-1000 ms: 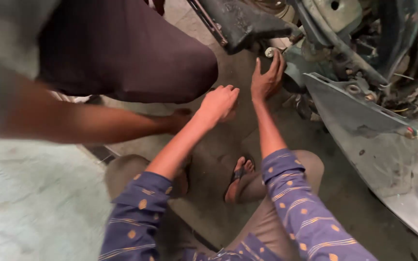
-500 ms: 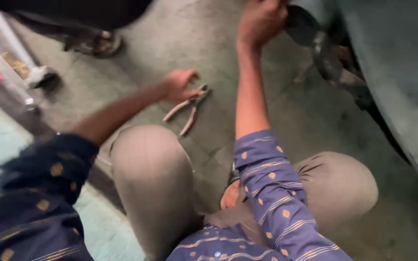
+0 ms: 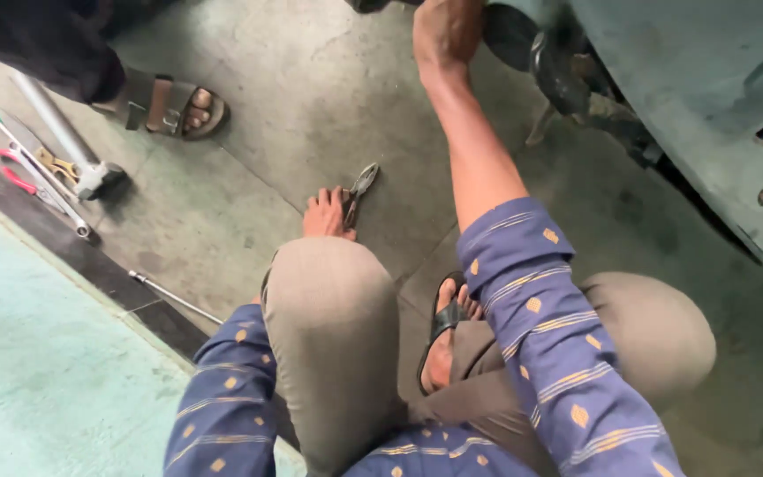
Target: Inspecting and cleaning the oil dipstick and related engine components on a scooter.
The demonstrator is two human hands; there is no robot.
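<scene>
Concrete workshop floor point(image 3: 311, 79), grey, stained. Left hand point(image 3: 327, 215): low beside the raised knee, fingers curled around the handles of pliers point(image 3: 359, 190) lying on the floor. Right hand point(image 3: 446, 31): raised, closed on a dark vehicle part point(image 3: 523, 35) under the grey body panel point(image 3: 708, 106).

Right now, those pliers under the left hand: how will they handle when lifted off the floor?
The pliers look like metal, so probably rigid and dense for their size. Their jaws look parted, so the handles may swing at the pivot unless squeezed. They lie flat on the concrete floor, unlikely to roll. The left hand seems to cover the handles.
</scene>
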